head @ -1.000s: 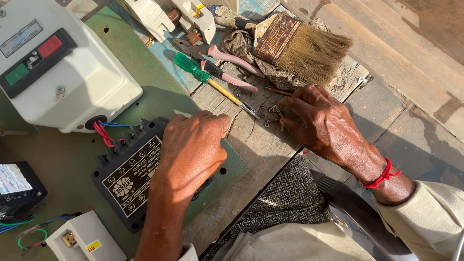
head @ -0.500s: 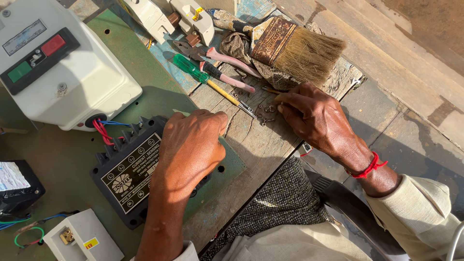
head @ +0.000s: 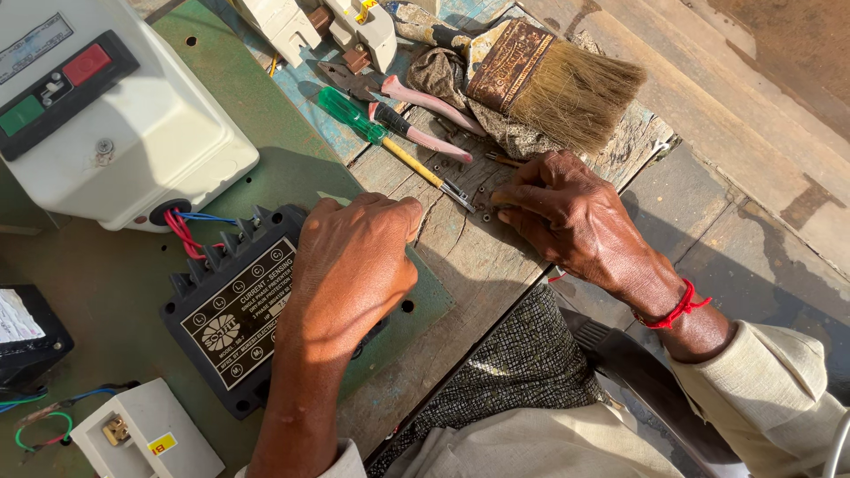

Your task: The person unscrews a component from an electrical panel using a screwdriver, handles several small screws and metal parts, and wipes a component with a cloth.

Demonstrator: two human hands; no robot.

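Wooden bench (head: pixel 460 257) edge crowded; left hand (head: pixel 354 257) fingers curled over black module (head: pixel 232 314); right hand (head: pixel 571 217) fingers pinching small screws (head: pixel 485 202).

Left hand (head: pixel 354 265): palm down, fingers curled, forearm extending up from the lower frame edge; right hand (head: pixel 575 221): palm down, fingers (head: pixel 513 199) pinched together at the tips, wrist bent, forearm entering from the right.

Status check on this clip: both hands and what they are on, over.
Left hand flat on black ribbed electrical module. Right hand fingertips at small screws on worn wooden board. Green-handled screwdriver lies alongside.
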